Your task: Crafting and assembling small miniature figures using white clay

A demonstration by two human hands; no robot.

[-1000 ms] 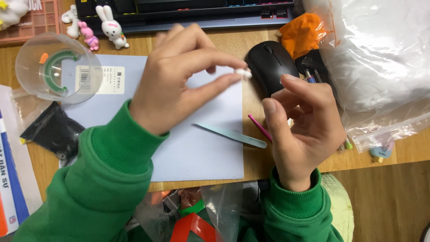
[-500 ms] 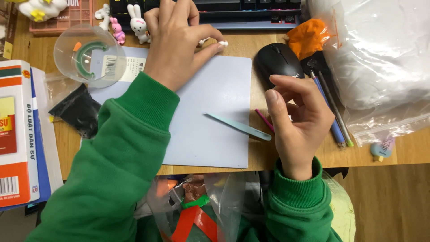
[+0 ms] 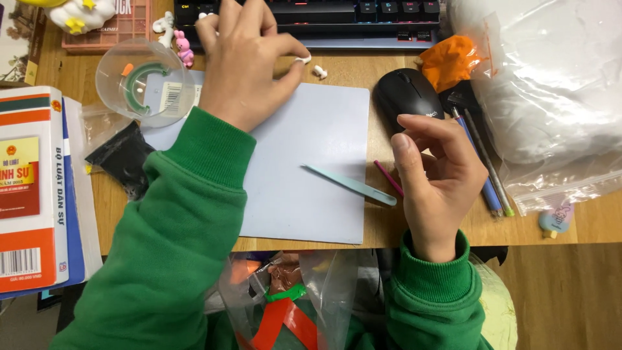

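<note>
Both hands have parted: my left hand (image 3: 249,61) has carried its pinched white bit (image 3: 302,59) up beside the keyboard (image 3: 350,16) (another white bit (image 3: 319,72) lies near), while my right hand (image 3: 434,175) curls empty beside the mouse (image 3: 407,97).

Looks like someone's home desk doubling as a craft corner: wooden desktop (image 3: 602,220) with a backlit keyboard (image 3: 337,16) along the back edge, a black mouse (image 3: 408,97), pens (image 3: 483,168) and a stack of books (image 3: 35,188) on the side. Little bunny figurines (image 3: 184,48), a pink tray (image 3: 123,29) and plastic bags (image 3: 551,91) of supplies crowd around a pale blue work mat (image 3: 311,188).
</note>
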